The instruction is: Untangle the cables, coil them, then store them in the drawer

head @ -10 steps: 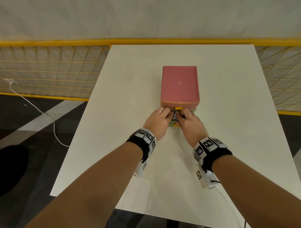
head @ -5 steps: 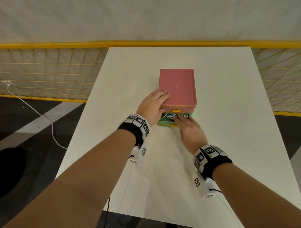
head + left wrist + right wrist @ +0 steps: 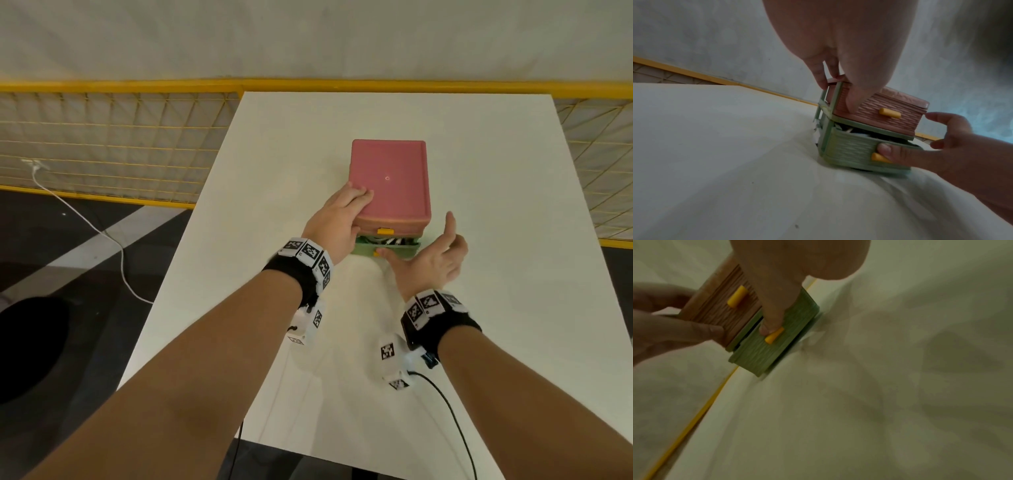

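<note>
Closing step: left hand (image 3: 337, 219), grip curled on the pink-topped plastic drawer box (image 3: 390, 181), steadies it; right hand (image 3: 428, 257), loosely spread, thumbs the cable-filled green bottom drawer (image 3: 857, 149), judged to need a straight far push.

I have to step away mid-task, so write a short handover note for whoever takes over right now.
Left hand: grips the near left corner of the pink box, steadying it.
Right hand: open, thumb pressing the green drawer front beside its yellow handle.
Cables: inside the green drawer, showing through the gap.
Done: no cables lie on the table; they are stowed.
Left: the drawer is not yet fully shut; push it in, then let go.
</note>
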